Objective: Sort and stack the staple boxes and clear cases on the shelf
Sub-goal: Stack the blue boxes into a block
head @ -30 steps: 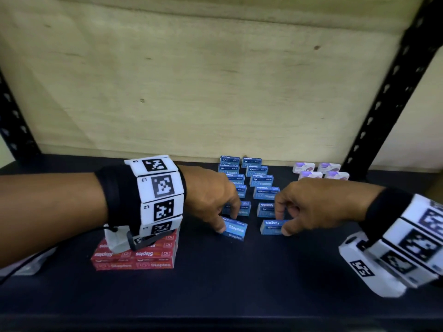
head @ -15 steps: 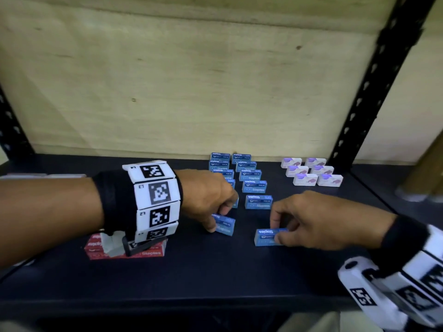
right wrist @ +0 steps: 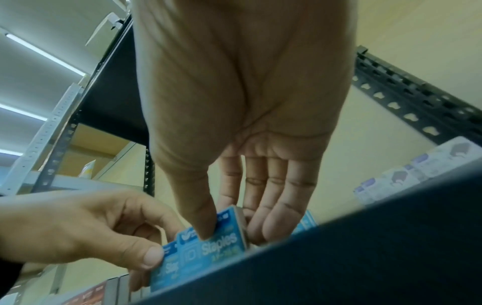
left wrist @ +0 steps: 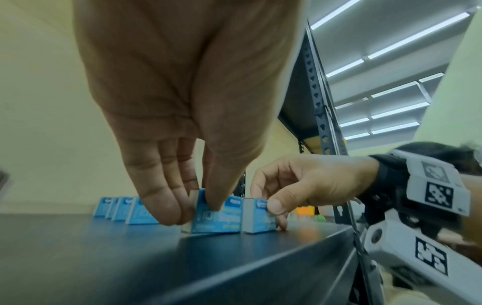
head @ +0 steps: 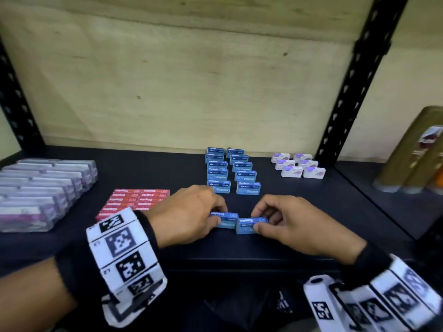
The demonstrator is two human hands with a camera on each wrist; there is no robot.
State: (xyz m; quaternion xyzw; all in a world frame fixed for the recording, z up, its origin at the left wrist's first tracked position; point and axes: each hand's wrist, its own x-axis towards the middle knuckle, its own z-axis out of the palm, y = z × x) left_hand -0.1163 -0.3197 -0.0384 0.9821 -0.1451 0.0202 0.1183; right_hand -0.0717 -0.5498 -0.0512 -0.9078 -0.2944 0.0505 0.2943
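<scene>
- Near the front edge of the black shelf [head: 239, 255], the left hand [head: 189, 219] pinches one small blue cardboard staple box [head: 225, 220] between thumb and fingers.
- The right hand [head: 294, 226] pinches a second blue staple box [head: 249, 225] in the same way; the two boxes touch end to end.
- Behind them stand two rows of blue boxes [head: 231, 171].
- Flat red boxes [head: 136, 202] and clear cases [head: 43, 190] lie at left, white boxes [head: 298, 165] at far right.
- A pale wooden board [head: 191, 80] closes the back.

Blue staple boxes [head: 248, 188] with white lettering, red boxes [head: 136, 202] left, white-and-purple boxes [head: 299, 167] far right — all on a black shelf [head: 167, 255].
</scene>
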